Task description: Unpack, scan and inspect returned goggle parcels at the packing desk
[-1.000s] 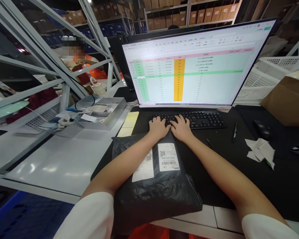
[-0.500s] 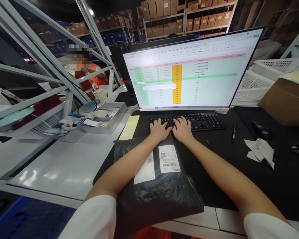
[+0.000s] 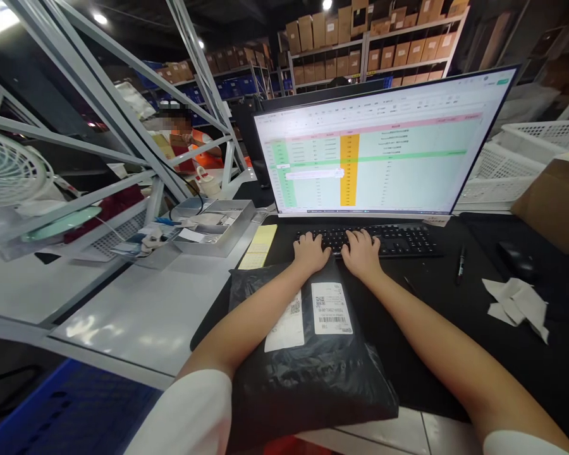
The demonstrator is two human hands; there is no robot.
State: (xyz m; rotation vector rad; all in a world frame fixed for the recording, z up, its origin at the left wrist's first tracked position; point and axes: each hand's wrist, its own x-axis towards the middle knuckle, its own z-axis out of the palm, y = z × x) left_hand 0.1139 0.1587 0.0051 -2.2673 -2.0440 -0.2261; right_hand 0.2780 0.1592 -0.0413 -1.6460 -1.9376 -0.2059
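Both hands rest on a black keyboard below a large monitor that shows a spreadsheet. My left hand lies on the keyboard's left end, fingers spread over the keys. Beside it, my right hand touches the middle keys with its fingers apart. Neither hand holds anything. Under my left forearm lies a black plastic mailer bag with two white labels, one a barcode label; the forearm partly covers the other. A yellow notepad lies left of the keyboard.
To the right are a marker pen, a mouse, crumpled paper and a cardboard box. A grey organizer tray stands left, near metal frame bars and a fan. A person in orange sits beyond.
The camera view has tilted up and shifted left, so the scene sits lower and further right. Both hands stay on the keyboard, with small finger movements.
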